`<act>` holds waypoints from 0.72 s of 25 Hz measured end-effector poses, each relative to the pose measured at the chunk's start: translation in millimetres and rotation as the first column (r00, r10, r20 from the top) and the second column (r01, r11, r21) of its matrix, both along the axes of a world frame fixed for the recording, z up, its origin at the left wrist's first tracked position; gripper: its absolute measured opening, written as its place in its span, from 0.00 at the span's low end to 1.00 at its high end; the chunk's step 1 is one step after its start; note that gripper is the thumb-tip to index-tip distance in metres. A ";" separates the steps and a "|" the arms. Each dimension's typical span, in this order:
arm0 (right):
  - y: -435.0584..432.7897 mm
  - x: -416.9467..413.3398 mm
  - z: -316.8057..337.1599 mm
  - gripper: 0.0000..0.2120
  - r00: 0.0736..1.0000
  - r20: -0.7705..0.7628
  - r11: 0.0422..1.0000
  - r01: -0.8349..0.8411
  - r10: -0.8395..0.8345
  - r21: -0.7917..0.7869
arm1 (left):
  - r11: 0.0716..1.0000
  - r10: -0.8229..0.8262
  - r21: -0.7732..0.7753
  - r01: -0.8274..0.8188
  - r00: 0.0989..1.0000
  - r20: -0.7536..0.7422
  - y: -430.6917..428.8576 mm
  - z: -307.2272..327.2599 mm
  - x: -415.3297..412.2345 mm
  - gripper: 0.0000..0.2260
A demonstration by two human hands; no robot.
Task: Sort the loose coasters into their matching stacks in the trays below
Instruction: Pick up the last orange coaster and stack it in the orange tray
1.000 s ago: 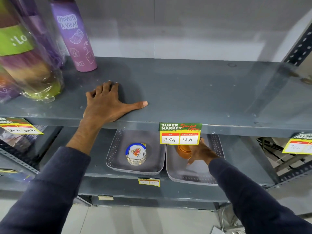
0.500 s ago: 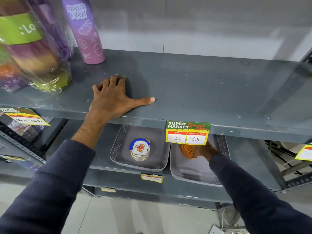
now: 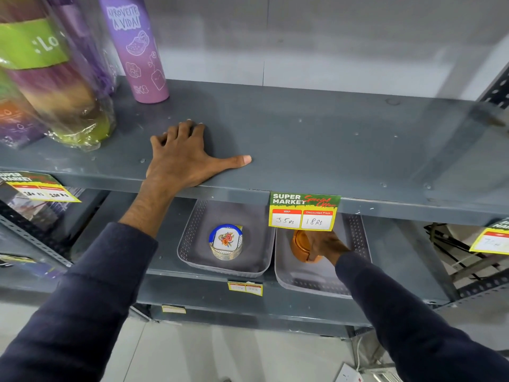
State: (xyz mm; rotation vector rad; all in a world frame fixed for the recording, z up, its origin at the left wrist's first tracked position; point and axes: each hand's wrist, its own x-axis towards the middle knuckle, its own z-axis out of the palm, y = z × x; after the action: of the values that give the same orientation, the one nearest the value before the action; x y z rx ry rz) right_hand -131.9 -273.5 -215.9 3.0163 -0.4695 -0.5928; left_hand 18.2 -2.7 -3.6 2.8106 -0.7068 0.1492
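Observation:
Two grey perforated trays sit side by side on the lower shelf. The left tray (image 3: 192,238) holds a stack of round coasters (image 3: 226,244) with a blue rim and a floral print on top. In the right tray (image 3: 358,232) stands a stack of orange-brown coasters (image 3: 300,246). My right hand (image 3: 325,245) reaches under the upper shelf and is wrapped around that orange stack, partly hidden by a price tag. My left hand (image 3: 184,158) lies flat on the upper shelf (image 3: 330,144), fingers spread, holding nothing.
A purple bottle (image 3: 137,51) and wrapped bottles (image 3: 55,86) stand at the upper shelf's back left. A yellow-green price tag (image 3: 303,210) hangs from the shelf edge over the right tray. Metal shelf uprights (image 3: 495,92) rise at the right. Grey floor lies below.
My right hand has shifted slightly left and closed around the orange stack in the right tray. My left hand stays put on the upper shelf.

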 end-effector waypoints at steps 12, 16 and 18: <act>94.9 22.0 98.8 0.16 0.977 0.178 0.755 -0.027 -0.119 0.655 | 1.000 0.008 0.019 -0.008 1.000 -0.012 -0.2 4.8 -5.4 0.60; 139.7 85.1 15.6 0.54 0.980 0.144 0.866 -0.187 0.134 0.464 | 1.000 0.007 0.017 -0.007 1.000 -0.018 0.4 5.4 -5.3 0.60; 157.5 108.3 -16.3 0.62 0.987 0.115 0.907 -0.149 0.113 0.394 | 1.000 0.007 0.007 -0.007 0.999 -0.032 0.3 6.0 -4.0 0.59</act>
State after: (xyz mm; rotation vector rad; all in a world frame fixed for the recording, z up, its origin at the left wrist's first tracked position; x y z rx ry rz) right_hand -23.6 -116.0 -232.2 3.4398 -0.1560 -0.6130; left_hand 14.2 -2.4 2.4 2.8154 -0.6916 0.1031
